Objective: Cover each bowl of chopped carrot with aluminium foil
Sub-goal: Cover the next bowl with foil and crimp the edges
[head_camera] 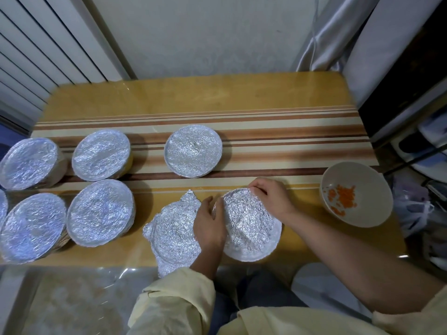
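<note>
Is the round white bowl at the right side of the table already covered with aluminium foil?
No, the round white bowl is open on top, and orange chopped carrot pieces lie visible inside it.

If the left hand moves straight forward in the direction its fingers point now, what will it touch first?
Probably the lone foil-covered bowl beyond it; only bare table lies between. The left hand might also slip past its right edge.

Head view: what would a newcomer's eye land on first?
The left hand and right hand hold crinkled foil over a bowl at front centre. Foil-covered bowls cluster on the left; one uncovered bowl with chopped carrot sits far right.
</note>
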A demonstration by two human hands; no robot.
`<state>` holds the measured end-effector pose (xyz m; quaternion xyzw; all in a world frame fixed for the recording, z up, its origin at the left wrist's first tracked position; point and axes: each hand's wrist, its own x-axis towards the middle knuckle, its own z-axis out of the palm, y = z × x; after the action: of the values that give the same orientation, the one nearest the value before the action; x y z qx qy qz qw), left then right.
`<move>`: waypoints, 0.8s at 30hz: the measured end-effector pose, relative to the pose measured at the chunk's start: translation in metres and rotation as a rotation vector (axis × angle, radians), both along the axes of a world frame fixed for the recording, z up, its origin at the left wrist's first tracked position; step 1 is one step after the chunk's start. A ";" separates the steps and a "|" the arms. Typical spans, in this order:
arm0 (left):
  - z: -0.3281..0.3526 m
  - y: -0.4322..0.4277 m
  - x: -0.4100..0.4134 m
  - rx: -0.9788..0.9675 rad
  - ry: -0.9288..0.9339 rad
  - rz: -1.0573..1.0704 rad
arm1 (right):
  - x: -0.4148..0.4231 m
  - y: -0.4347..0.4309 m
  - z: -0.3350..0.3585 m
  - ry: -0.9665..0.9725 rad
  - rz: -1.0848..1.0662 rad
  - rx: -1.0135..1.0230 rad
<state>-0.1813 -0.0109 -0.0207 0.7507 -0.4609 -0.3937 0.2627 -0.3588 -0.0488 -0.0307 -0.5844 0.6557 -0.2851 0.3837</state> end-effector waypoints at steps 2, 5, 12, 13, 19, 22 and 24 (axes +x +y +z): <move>-0.003 -0.006 0.003 -0.091 0.120 -0.090 | 0.005 -0.001 -0.001 -0.018 -0.011 -0.013; -0.007 -0.015 0.007 -0.161 0.096 -0.176 | 0.007 -0.002 -0.004 -0.019 -0.033 -0.017; -0.015 -0.013 0.005 -0.260 0.016 -0.166 | 0.010 0.001 -0.003 0.021 -0.054 -0.087; -0.015 -0.012 0.005 -0.253 0.021 -0.164 | 0.010 0.001 -0.002 0.018 -0.046 -0.087; 0.001 -0.017 0.011 -0.160 -0.075 -0.273 | 0.008 0.000 0.003 -0.018 0.034 -0.063; 0.008 -0.028 0.009 -0.122 -0.021 -0.360 | 0.014 -0.003 0.005 -0.023 0.116 -0.022; 0.006 -0.035 0.006 -0.122 -0.044 -0.398 | 0.017 -0.003 0.006 -0.053 0.144 0.024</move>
<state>-0.1757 -0.0455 -0.0151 0.6362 -0.6285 -0.3929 0.2145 -0.3418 -0.0518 -0.0250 -0.6176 0.6048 -0.2645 0.4275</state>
